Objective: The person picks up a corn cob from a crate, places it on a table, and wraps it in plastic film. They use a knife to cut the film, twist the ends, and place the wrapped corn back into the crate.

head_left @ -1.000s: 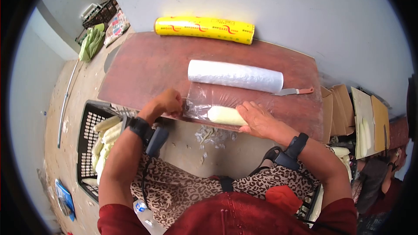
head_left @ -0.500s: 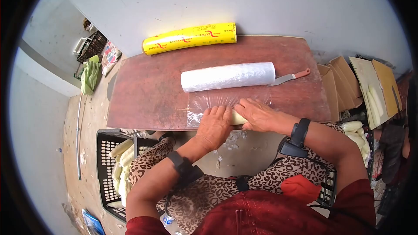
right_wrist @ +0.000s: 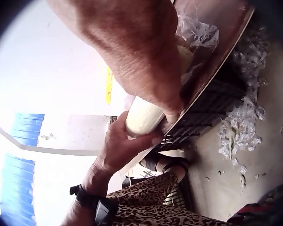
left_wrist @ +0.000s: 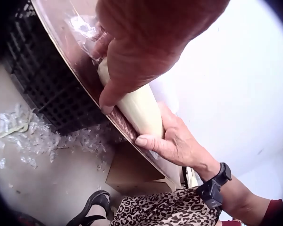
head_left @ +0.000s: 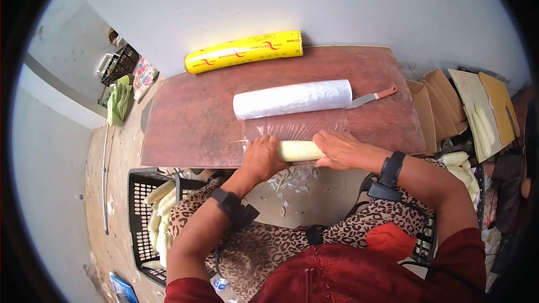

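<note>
A pale yellow-green, long vegetable (head_left: pixel 300 150) lies crosswise at the table's near edge, on a sheet of clear plastic film (head_left: pixel 295 129). My left hand (head_left: pixel 261 157) grips its left end, fingers over the top and thumb on the near side. The right hand (head_left: pixel 341 150) holds the opposite end; in the left wrist view its thumb and fingers go round the vegetable's tip (left_wrist: pixel 151 125). The film runs back to a white roll of cling film (head_left: pixel 292 99). Beyond the roll's right end is a knife (head_left: pixel 373 97) with a reddish handle.
A yellow printed roll (head_left: pixel 244 51) lies along the wall at the back of the reddish table (head_left: pixel 185 112). Black crates (head_left: pixel 140 202) of pale vegetables flank my legs. Cardboard (head_left: pixel 443 106) stands to the right; film scraps (head_left: pixel 295 178) litter the floor below.
My left hand came from the film's left edge onto the vegetable's left end, then shifted slightly left, uncovering its middle. The right hand stayed on the right end. The head view turned slightly.
</note>
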A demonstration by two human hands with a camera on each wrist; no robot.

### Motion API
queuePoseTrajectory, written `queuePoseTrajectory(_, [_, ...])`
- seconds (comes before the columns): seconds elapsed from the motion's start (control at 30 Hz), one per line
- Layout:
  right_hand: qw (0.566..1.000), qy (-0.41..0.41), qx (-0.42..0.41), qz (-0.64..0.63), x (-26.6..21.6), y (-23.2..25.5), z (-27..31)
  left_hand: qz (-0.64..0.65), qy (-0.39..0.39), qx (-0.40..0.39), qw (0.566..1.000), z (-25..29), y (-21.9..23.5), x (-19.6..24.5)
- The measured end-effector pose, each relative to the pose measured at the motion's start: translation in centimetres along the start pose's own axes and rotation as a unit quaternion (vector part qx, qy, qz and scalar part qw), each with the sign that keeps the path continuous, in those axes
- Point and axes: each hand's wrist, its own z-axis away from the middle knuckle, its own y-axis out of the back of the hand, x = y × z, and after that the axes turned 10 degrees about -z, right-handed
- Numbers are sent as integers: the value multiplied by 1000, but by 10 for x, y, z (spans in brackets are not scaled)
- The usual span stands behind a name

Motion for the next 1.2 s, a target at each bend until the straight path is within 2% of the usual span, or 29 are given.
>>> queuePoseTrajectory(0.17, [990,-54,-47,121,6,12,15,-14,-19,10,1000,-1,-4,-5])
queuePoseTrajectory(0.33, [964,-92,-95,232,-8,48,28,-34,-15,-14,999,-4,1,-4])
queuePoseTrajectory(0.43, [991,27,76,109,-7,46,21,-35,-22,-11,999,-4,0,-5])
queuePoseTrajectory(0.53, [994,77,81,15,-23,28,3,-35,-16,-32,999,-4,5,-2])
queuePoseTrajectory(0.67, [995,64,51,50,-19,-2,-7,-31,-11,-37,999,-2,7,-1])
queuePoseTrajectory(0.73, [997,41,44,50,-13,-6,-8,-29,-10,-40,999,-3,6,-3])
queuePoseTrajectory(0.83, [996,59,54,31,-8,-7,-7,-47,4,-45,998,-3,7,-6])
queuePoseTrajectory(0.93, [997,58,53,11,-8,-6,-6,-119,13,-110,987,-4,22,-15])
queuePoseTrajectory(1.07, [998,45,44,9,-10,-3,-7,-182,-5,-130,975,6,54,-20])
queuePoseTrajectory(1.2, [999,33,43,8,-11,-2,-7,-16,-87,26,996,12,56,0])
